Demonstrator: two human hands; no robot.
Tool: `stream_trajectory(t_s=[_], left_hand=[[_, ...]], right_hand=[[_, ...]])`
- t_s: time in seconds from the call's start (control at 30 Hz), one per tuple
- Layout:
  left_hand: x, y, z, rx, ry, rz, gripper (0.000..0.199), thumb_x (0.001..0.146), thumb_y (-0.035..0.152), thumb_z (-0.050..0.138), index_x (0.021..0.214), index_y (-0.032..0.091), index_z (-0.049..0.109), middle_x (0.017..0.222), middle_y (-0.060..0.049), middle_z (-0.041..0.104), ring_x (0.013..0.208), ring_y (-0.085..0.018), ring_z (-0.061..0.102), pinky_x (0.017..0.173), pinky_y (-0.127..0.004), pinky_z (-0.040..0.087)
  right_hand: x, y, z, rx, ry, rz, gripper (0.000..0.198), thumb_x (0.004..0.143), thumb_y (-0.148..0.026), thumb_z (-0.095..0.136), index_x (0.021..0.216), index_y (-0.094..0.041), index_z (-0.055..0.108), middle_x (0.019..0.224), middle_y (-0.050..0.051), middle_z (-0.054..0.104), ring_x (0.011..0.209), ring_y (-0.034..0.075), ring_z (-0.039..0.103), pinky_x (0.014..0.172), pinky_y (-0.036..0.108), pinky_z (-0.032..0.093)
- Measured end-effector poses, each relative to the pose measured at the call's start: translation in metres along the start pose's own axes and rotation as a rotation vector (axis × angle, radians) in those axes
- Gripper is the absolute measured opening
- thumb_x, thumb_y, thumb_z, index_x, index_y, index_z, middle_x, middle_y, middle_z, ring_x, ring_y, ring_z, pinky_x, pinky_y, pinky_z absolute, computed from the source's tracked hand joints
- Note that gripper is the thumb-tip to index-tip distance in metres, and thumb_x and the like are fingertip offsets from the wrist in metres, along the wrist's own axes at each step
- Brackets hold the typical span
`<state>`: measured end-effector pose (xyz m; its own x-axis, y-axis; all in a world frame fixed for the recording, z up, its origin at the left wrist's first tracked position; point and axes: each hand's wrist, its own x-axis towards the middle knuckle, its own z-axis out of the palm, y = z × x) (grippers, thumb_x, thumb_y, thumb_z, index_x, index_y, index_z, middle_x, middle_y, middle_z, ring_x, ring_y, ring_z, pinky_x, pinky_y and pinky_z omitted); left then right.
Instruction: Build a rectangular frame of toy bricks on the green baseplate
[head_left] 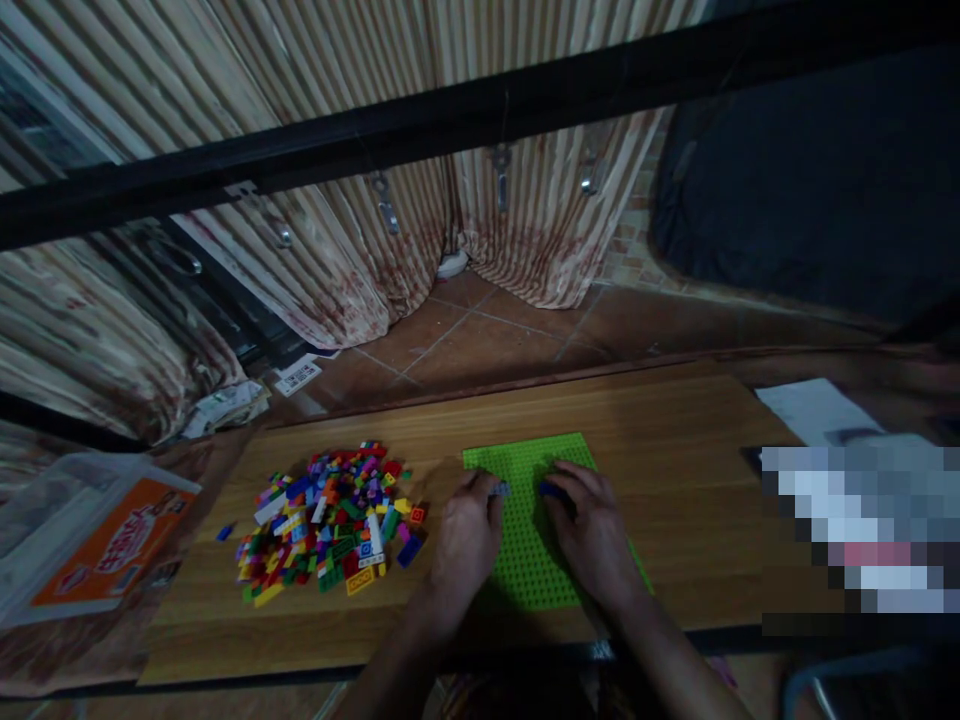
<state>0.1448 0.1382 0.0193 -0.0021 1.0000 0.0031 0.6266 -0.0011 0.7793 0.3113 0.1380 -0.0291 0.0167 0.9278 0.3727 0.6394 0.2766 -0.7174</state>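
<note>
A green studded baseplate [517,560] lies flat on the wooden table. Over its left part, my left hand [469,525] pinches a small greyish toy brick [500,489] between thumb and fingertips. Across from it, my right hand [592,525] grips a dark blue toy brick [553,490] above the plate's right part. The two bricks are apart from each other. Whether either one touches the plate's studs I cannot tell. To the left of my hands spreads a pile of mixed coloured toy bricks [330,520].
A clear plastic box [90,465] with an orange label stands left of the wooden table [690,480]. One blue brick [225,532] lies apart from the pile. White paper [821,408] sits at the far right, near a pixelated area. A dark bar [480,110] crosses above, before striped curtains.
</note>
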Motion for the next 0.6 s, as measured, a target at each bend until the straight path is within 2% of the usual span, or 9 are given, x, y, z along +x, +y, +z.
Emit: stream_trajectory(t_s=[0.3, 0.6], left_hand=[[0.016, -0.004, 0.005, 0.077, -0.021, 0.107, 0.019, 0.081, 0.010, 0.055, 0.084, 0.022, 0.070, 0.085, -0.004, 0.064, 0.080, -0.018, 0.058, 0.075, -0.028, 0.043], [0.019, -0.002, 0.006, 0.156, -0.078, 0.131, 0.020, 0.080, 0.006, 0.056, 0.080, 0.019, 0.072, 0.083, -0.005, 0.065, 0.075, -0.016, 0.060, 0.072, -0.028, 0.044]], right_hand=[[0.000, 0.001, 0.001, 0.020, 0.028, 0.029, 0.023, 0.087, -0.026, 0.050, 0.100, -0.021, 0.068, 0.114, 0.010, 0.064, 0.110, 0.026, 0.054, 0.098, 0.049, 0.045], [0.001, 0.002, 0.000, 0.020, 0.021, 0.027, 0.023, 0.089, -0.028, 0.050, 0.101, -0.020, 0.068, 0.110, 0.011, 0.065, 0.106, 0.025, 0.056, 0.096, 0.047, 0.045]])
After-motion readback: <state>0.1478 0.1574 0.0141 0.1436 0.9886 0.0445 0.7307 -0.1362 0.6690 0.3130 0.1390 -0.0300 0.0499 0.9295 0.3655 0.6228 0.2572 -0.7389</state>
